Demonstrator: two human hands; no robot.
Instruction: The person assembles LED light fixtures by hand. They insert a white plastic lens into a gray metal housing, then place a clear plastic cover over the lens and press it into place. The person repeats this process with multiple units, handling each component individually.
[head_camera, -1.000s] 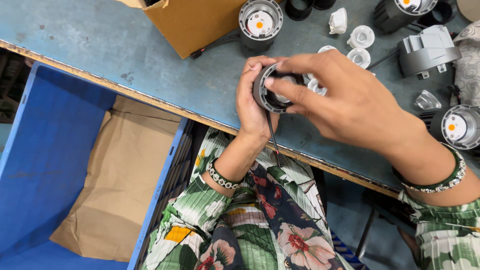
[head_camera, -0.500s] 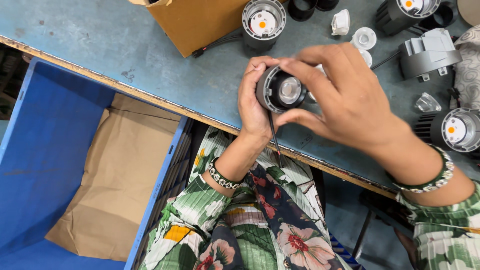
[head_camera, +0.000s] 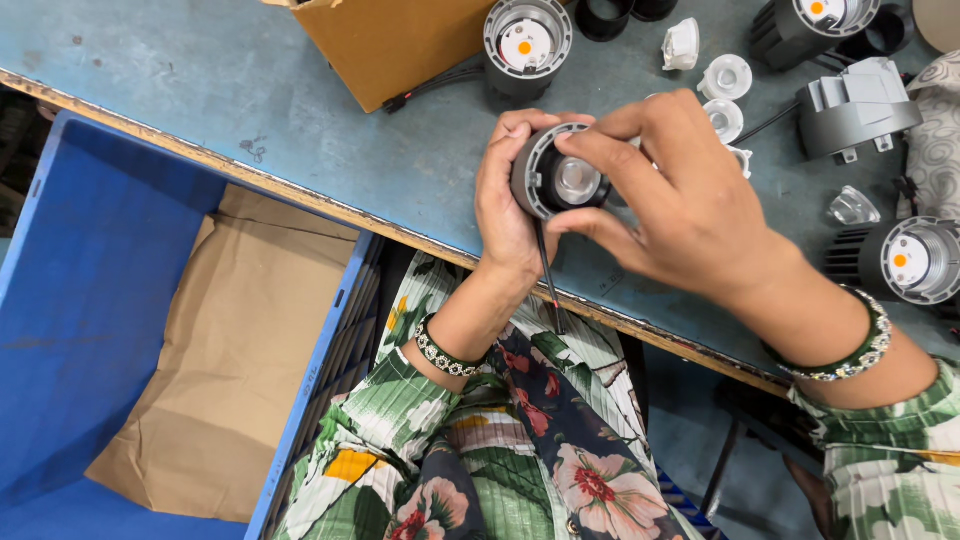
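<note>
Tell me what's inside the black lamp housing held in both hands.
Inside the black lamp housing sits a clear round lens within a pale ring. The right hand fingertips cover its right edge; the left hand hides the housing's back.

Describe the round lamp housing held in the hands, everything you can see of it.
The housing is a short dark cylinder with a pale rim around a clear, shiny lens in its open face, which is turned up toward the camera. The left hand cups its side; the right hand pinches its front. A thin black wire hangs below. It is held above the table edge.
</note>
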